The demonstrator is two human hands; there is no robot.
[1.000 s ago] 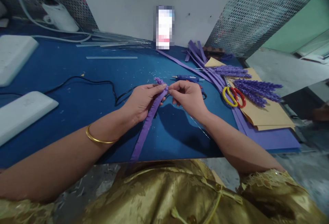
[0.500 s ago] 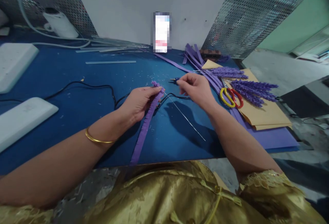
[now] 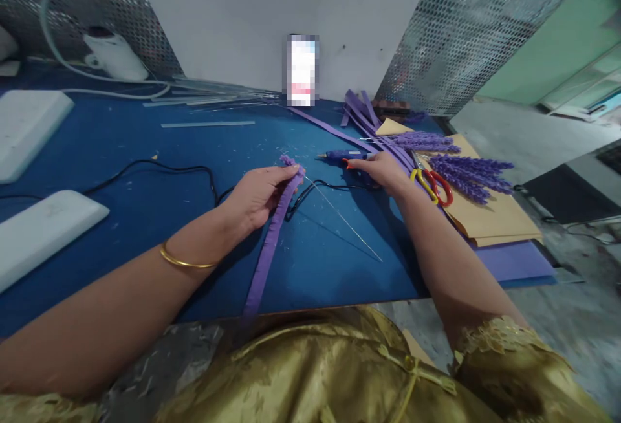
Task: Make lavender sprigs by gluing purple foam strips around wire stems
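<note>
My left hand [image 3: 257,196] pinches a fringed purple paper strip [image 3: 270,242] near its top, where a small curled tuft shows above the thumb. The strip's long tail hangs toward the table's front edge. From the pinched end a thin wire [image 3: 342,216] slants down to the right. My right hand [image 3: 383,171] is closed around the rear of a blue hot glue gun [image 3: 334,156], its thumb close to the red trigger. The gun's nozzle points left toward the tuft, apart from it. Some fingers of both hands are hidden.
Red-and-yellow scissors [image 3: 439,188], purple flower spikes [image 3: 466,171] and brown paper [image 3: 499,216] lie to the right. Purple strips [image 3: 361,112] and glue sticks [image 3: 208,125] lie farther back. A black cord [image 3: 194,165] crosses the blue table; white devices [image 3: 48,222] sit left.
My right hand has moved slightly down and taken hold of the glue gun, which now shows more fully. My left hand keeps its pinch on the strip. The view has shifted slightly.
</note>
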